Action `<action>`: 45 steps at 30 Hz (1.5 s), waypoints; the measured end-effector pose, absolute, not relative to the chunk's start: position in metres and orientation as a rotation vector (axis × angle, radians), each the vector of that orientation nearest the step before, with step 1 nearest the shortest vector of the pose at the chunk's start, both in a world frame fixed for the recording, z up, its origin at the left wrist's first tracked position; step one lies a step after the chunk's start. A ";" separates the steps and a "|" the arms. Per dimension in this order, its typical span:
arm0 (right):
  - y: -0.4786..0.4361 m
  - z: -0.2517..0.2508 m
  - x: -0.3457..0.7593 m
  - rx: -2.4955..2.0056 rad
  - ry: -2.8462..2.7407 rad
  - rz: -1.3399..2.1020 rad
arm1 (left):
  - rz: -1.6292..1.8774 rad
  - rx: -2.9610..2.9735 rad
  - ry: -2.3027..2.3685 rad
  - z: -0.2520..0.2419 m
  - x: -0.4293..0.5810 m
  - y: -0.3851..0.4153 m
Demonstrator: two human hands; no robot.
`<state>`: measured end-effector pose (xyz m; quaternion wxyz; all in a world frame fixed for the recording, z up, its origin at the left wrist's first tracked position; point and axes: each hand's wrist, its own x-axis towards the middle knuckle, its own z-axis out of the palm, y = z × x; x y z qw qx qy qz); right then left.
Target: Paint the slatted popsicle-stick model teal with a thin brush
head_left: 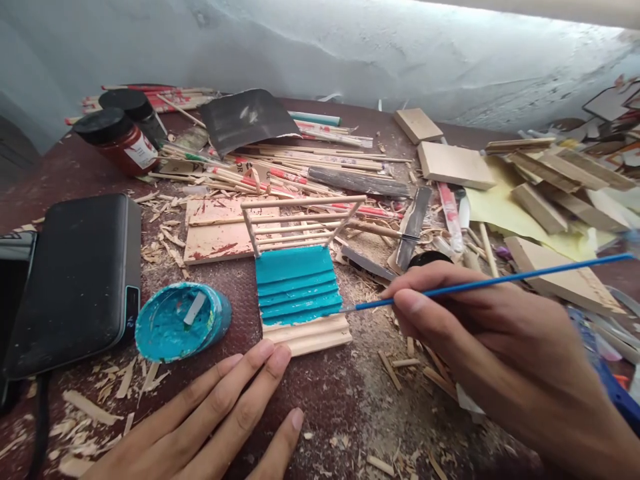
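"While the right hand (480, 333) pinches a blue paintbrush (540, 271) between thumb and fingers, what's the left hand (210, 420) doing?"
"It lies back upward, thumb apart from the fingers, fingertips at the front edge of a partly turquoise miniature bench (297, 283)."
"Where's that standing?"
"Mid-tabletop (340, 400), right of the turquoise paint pot (220, 323), on a dark red, dust-smeared surface littered with wood shavings (93, 407)."
"And the room?"
"A pale, scuffed wall (325, 60) rises behind, brightest at upper right."
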<state>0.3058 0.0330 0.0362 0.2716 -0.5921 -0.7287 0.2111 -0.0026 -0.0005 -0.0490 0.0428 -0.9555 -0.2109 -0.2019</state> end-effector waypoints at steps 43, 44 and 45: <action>0.030 0.035 0.305 -1.593 -1.801 0.229 | -0.607 -2.954 -0.604 -0.042 0.001 0.000; 0.027 0.034 0.303 -1.562 -1.796 0.221 | -0.595 -2.962 -0.614 -0.040 0.002 0.000; 0.026 0.033 0.302 -1.533 -1.794 0.222 | -0.598 -2.957 -0.621 -0.038 0.002 0.000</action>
